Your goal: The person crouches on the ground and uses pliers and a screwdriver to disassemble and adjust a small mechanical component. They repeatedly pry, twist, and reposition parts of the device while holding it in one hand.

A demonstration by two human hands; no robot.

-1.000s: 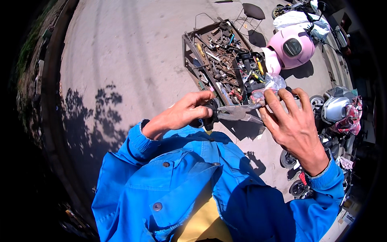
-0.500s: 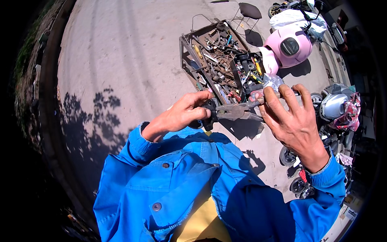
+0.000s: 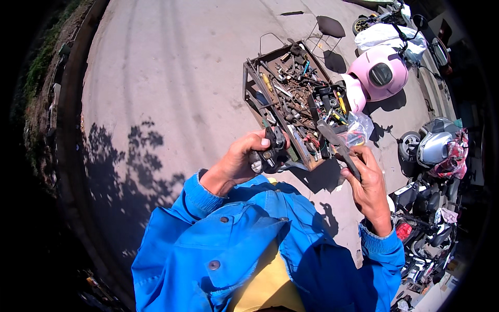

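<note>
My left hand (image 3: 236, 162) is closed around a compact black part (image 3: 270, 151) with a metal fitting on it, held in front of my chest. Its exact kind cannot be made out. To the right, my right hand (image 3: 370, 187) grips a pair of worn grey metal pliers (image 3: 338, 145). Their head points up and to the left, apart from the black part. My fingers cover much of the handles.
Beyond my hands stands a metal tool tray (image 3: 245, 78) full of loose tools and hardware. A clear plastic bag (image 3: 361, 125) lies by its right side. Further right are a pink scooter body (image 3: 382, 73), a grey scooter (image 3: 431, 143) and a dark stool (image 3: 330, 26).
The pliers have come away from the black part and now point upward. My right hand has moved down and its fingers have wrapped round the handles. My left hand has turned the part.
</note>
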